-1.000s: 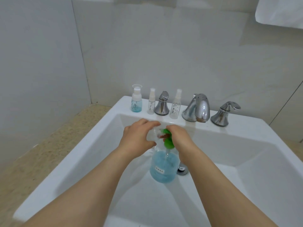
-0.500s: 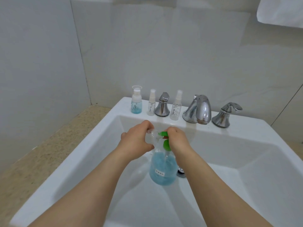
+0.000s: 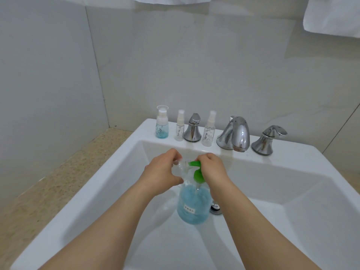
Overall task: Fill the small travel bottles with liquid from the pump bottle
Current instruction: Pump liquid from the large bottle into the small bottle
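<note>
Above the sink [image 3: 303, 154], left fingers [image 3: 171, 152] grip a sideways travel bottle [image 3: 182, 167]; right fingers [image 3: 206, 157] grip the upright pump bottle [image 3: 192, 207].

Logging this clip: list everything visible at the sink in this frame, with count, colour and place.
pump bottle: 1, clear, blue liquid, green pump, standing in the basin
small clear bottle: 1, clear, held at the pump's nozzle
blue-filled travel bottle: 1, clear, partly blue, back ledge, far left
tap handles: 2, chrome, back ledge, either side of the spout
spray bottles: 2, clear, white tops, flanking the left handle
spout: 1, chrome, back ledge
drain: 1, chrome, basin floor
sink: 1, white
countertop: 1, speckled beige, left
towels: 2, white, top edge
left hand: 1, bare, fingers round the small clear bottle
right hand: 1, bare, fingers curled over the green pump
</note>
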### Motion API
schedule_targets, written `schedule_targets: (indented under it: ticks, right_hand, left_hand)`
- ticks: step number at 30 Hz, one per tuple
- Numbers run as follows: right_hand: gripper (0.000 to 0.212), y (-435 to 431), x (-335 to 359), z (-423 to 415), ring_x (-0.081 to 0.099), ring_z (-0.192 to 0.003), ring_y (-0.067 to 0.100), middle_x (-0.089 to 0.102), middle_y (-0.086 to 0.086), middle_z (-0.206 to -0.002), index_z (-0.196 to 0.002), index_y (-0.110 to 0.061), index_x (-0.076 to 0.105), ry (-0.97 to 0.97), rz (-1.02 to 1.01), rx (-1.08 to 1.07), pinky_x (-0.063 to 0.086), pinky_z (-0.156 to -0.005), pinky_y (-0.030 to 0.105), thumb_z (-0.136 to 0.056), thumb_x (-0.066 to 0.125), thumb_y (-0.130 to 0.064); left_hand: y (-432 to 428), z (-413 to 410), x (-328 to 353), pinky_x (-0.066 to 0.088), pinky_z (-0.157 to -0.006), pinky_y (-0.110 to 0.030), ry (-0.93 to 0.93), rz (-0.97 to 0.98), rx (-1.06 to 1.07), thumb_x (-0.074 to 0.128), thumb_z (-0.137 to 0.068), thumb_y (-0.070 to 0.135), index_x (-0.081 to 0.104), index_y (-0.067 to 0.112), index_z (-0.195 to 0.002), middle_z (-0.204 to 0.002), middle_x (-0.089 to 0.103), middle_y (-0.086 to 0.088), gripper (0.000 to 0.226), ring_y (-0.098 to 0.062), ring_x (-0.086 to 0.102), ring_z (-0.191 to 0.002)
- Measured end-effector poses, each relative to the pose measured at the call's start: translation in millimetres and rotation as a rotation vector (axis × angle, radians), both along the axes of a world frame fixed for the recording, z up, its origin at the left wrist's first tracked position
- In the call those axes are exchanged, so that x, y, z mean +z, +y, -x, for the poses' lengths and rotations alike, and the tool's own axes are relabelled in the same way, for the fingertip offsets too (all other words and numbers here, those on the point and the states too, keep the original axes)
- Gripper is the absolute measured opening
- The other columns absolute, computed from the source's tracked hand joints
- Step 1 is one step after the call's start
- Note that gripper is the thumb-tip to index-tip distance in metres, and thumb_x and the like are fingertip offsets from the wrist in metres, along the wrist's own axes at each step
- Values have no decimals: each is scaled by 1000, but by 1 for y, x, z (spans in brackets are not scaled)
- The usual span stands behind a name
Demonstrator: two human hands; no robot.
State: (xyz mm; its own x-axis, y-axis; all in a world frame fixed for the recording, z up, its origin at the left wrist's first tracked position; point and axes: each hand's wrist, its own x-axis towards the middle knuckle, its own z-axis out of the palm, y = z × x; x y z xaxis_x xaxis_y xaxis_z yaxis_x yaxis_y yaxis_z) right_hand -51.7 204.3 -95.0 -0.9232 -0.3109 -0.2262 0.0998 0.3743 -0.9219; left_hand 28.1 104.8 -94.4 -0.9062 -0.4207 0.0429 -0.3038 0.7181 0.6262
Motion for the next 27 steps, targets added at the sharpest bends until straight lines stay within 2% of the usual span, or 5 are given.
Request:
schedule_targets:
  ticks: [8,13,17,21,27]
  right_hand:
    - [23,-7,-9,-1,53,-92,30,53,0,-80,-69,-24,45,72,-76,19,42,-98,50,-88,34,-20]
    - [18,1,-9,-2,46,-106,27,54,0,-91,-89,-22,46,133,-215,24,29,-86,37,-93,29,-20]
    - [13,2,-4,1,48,-109,29,44,-12,-76,-88,-25,44,160,-147,33,37,-100,43,-92,33,-20]
    - [20,-5,-4,5,49,-113,34,46,-9,-76,-74,-28,41,155,-57,2,39,-102,51,-91,34,-18]
    - [22,3,-5,0,46,-111,31,35,-9,-73,-101,-18,46,126,-228,54,36,-103,46,-94,26,-22]
  left_hand:
    - [-1,-1,2,43,-96,-43,0,25,1,75,-70,19,42,29,-97,-114,55,7,43,-16,53,-110]
    - [0,-2,0,43,-97,-42,-12,19,-8,75,-70,20,47,25,-105,-116,56,5,45,-15,53,-111]
    - [2,-2,3,45,-96,-40,-2,13,-2,76,-70,20,42,29,-97,-116,56,5,43,-15,53,-108]
    - [1,-2,4,47,-93,-36,24,-13,5,76,-69,19,43,29,-96,-116,57,4,44,-14,53,-107]
    - [0,-3,2,46,-91,-29,23,2,0,76,-70,18,49,24,-106,-116,56,6,46,-9,51,-103]
